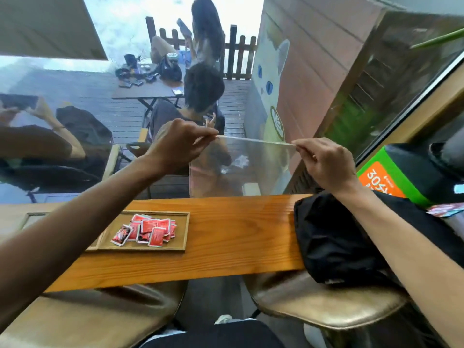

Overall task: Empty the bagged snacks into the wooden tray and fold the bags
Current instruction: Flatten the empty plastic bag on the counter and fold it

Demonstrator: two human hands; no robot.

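A clear plastic bag [241, 169] hangs stretched in the air above the counter, its top edge pulled taut between my hands. My left hand [180, 144] pinches the bag's top left corner. At the top right corner my right hand [324, 162] pinches the same edge. The bag looks empty. Below, a wooden tray [182, 232] lies on the counter with a pile of several small red snack packets [147, 232] in it.
The narrow wooden counter [226, 247] runs along a window. A black bag [336, 237] lies on its right end, with a green and orange box [386, 177] behind it. Two padded stools [326, 307] stand under the counter. Behind the glass, people sit at tables.
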